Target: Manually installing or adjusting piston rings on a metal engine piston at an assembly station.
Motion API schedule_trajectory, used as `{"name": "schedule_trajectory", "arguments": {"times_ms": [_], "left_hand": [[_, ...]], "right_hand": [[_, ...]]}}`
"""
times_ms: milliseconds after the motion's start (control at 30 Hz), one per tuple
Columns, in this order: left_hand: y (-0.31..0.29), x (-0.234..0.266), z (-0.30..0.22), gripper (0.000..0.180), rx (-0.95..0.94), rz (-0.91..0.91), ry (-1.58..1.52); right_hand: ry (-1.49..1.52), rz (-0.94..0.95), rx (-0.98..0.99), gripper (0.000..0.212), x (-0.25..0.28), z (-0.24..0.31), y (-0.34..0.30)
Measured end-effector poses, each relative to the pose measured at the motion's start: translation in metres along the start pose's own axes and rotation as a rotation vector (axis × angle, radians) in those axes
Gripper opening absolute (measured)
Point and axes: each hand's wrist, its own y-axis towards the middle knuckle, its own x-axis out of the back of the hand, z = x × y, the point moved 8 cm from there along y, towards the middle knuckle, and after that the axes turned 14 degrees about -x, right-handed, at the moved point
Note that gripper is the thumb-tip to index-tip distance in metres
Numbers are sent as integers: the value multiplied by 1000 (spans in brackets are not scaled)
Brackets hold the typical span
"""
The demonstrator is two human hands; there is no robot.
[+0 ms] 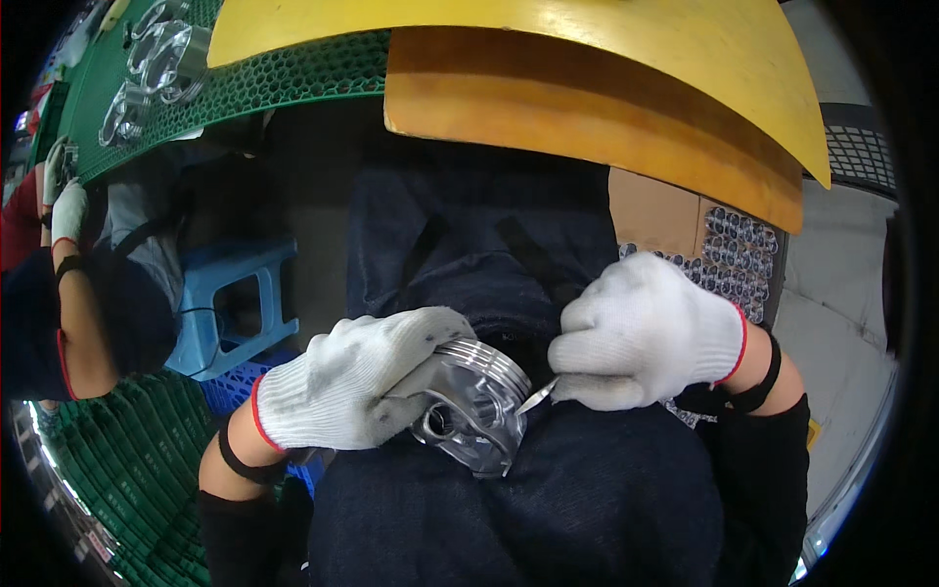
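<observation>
Green crates [147, 470] stand left of a blue crate [223, 387], its contents unclear; the left hand [357, 382] grips a metal piston [477, 396] over dark clothing [528, 509]; the right hand [641, 338] pinches a slim tool [538, 394] at its edge; rightward, rows of metal parts [738, 249] adjoin cardboard [655, 210].

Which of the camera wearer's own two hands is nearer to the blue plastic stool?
Left. The left hand, gripping a metal piston, is just to the right of the stool; the right hand, holding a slim metal tool, is farther right, past the piston.
</observation>
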Motion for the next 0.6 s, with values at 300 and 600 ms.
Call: {"name": "schedule_trajectory", "arguments": {"times_ms": [300,600], "left_hand": [[-10,-3,10,56,73,-54,-63],[6,20,1,81,17,-291,0]], "right_hand": [[188,193,-32,26,-28,-6,-5],[424,-187,-214,84,13,-12,28]]}}
